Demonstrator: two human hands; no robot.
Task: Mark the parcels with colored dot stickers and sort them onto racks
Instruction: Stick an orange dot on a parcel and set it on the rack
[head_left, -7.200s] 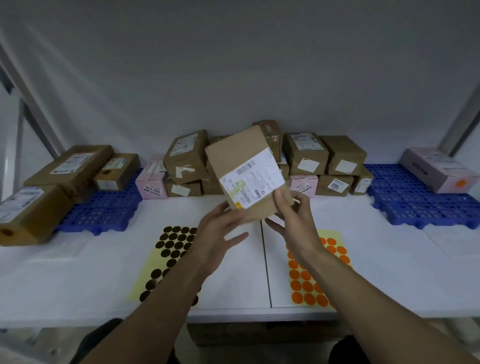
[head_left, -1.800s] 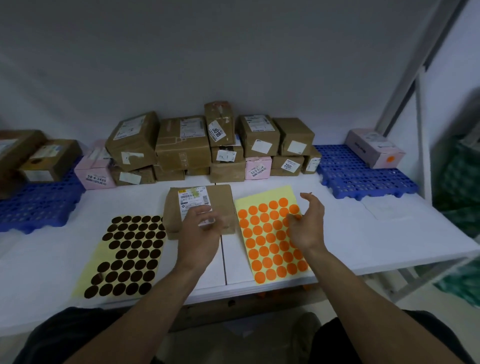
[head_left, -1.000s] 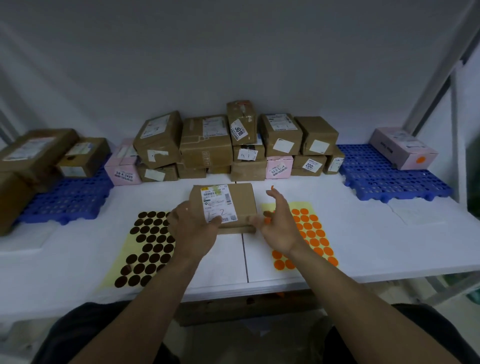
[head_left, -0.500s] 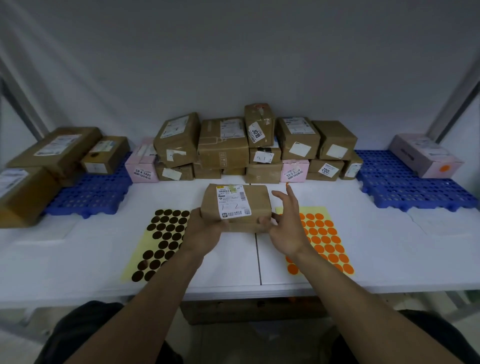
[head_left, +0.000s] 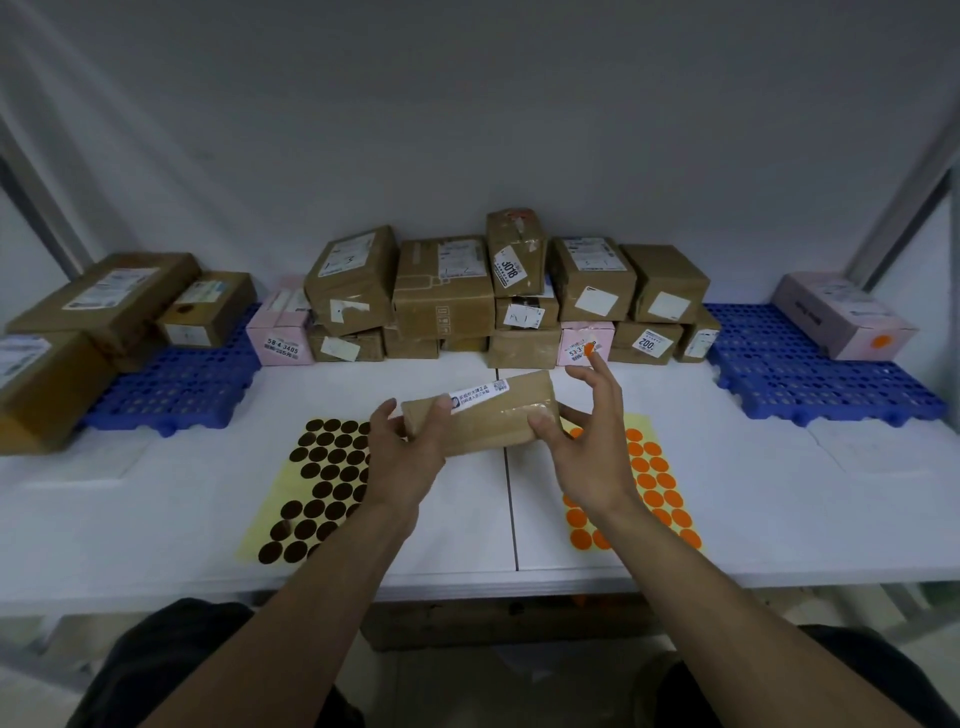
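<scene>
Brown cardboard sits between my palms: the parcel (head_left: 488, 423) is held in the air over the white table (head_left: 156, 514), lying lengthwise, with its white label (head_left: 475, 394) along the upper edge. My left hand (head_left: 408, 462) grips its left end, thumb on the near face and fingers curled round the back. My right hand (head_left: 589, 457) pinches the right end, the thumb pressing the near face and the lower fingers behind it, while the forefinger stands straight up with an orange dot sticker (head_left: 589, 348) clinging to its tip, apart from the parcel. Below my left wrist lies the sheet of dark brown dots (head_left: 322, 478); below my right lies the sheet of orange dots (head_left: 657, 491). At the back of the table is a pile of parcels (head_left: 447, 306). On either side lies a blue rack, the left rack (head_left: 176, 376) bearing brown boxes, the right rack (head_left: 810, 376) bearing a pink box (head_left: 836, 319) marked with an orange dot.
</scene>
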